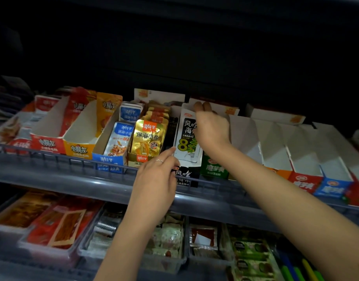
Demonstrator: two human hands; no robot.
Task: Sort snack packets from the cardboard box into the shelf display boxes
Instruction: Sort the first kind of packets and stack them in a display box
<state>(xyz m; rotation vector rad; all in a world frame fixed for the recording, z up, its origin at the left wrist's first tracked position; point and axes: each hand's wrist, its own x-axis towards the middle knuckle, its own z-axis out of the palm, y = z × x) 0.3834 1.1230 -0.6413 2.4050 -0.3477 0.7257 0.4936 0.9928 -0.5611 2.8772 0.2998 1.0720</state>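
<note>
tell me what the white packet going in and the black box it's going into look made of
White packet: thin plastic or foil-laminate film, semi-gloss, judging by its soft sheen and sealed bottom edge. Black display box: probably printed paperboard, matt, with stiff folded walls like the white-lined boxes beside it.

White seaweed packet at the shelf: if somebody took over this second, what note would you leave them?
Right hand grips the white seaweed packet by its top, with the packet's lower end in the black display box.
Left hand: the index finger touches the packet's lower corner; whether it grips the box front is unclear.
Done: blue display box and gold display box hold packets.
Left: seat this packet. The white-lined display boxes to the right look empty.
The cardboard box is not in view.
</note>
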